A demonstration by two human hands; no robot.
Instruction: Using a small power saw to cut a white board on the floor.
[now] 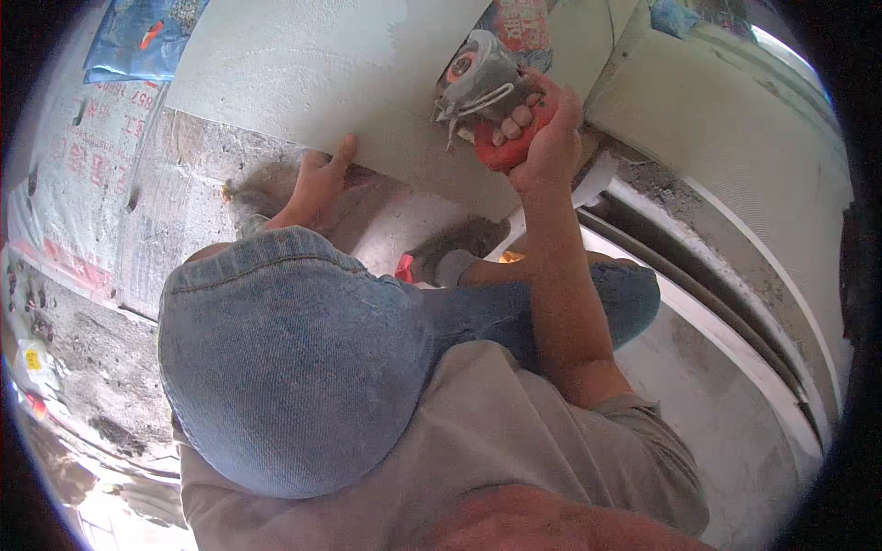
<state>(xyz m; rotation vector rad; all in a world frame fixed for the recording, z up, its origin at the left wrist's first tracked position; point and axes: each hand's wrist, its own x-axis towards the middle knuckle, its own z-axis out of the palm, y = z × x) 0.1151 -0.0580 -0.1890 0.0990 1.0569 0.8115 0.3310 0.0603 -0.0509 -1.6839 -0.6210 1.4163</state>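
Observation:
My right hand (533, 129) is closed round the red handle (496, 151) of a dusty grey hand tool (473, 78) with a round orange-ringed part on it. The tool is over the upper right of a large pale flat panel (312, 60). My left hand (322, 179) grips the panel's lower edge, thumb on the top face and the other fingers mostly hidden. Beneath that edge is a rough, dusty grey surface (193, 151).
My bent denim-clad legs (285, 367) fill the lower middle. A ridged pale board (707, 110) lies at right beside a long dark channel (698, 312). Blue plastic sheeting (138, 41) is at top left, above printed sheeting (92, 184). Small litter (37, 367) lies at far left.

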